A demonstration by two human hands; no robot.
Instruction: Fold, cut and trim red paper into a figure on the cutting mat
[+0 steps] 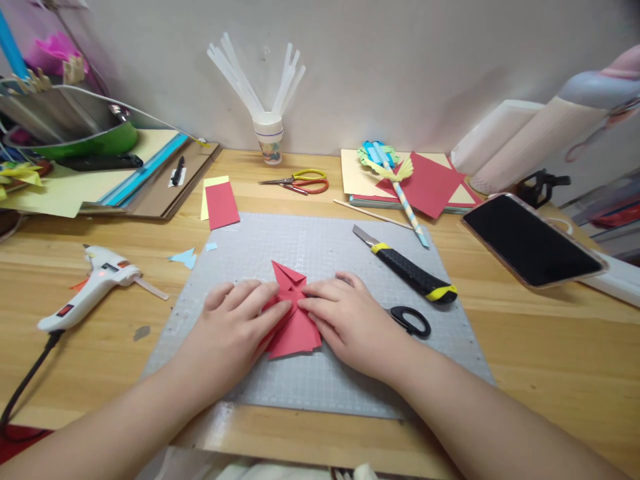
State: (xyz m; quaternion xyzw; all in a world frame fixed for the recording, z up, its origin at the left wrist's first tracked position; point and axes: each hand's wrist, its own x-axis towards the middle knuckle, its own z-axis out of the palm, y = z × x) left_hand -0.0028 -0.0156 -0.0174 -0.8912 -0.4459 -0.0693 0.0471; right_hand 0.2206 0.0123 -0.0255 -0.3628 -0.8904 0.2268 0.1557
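Note:
A folded sheet of red paper (295, 333) lies on the grey cutting mat (260, 383), its pointed, creased flap toward the back. My left hand (240, 313) presses on the paper's left side with bent fingers, thumb near its middle. From the right, my right hand (345, 313) grips the other edge, its fingertips close to the left thumb. Both hands are closed on the paper and hide parts of it. Beside my right hand, black-handled scissors (413, 321) show one loop; the rest is hidden. A black and yellow utility knife (407, 265) lies farther right with its blade out.
At left rests a white glue gun (95, 287) with a cord. Behind the mat are red-and-yellow-handled scissors (300, 180), a paper cup (271, 143) of glue sticks and a red paper rectangle (223, 204). A paper flower (395, 177) and a phone (533, 239) occupy the right.

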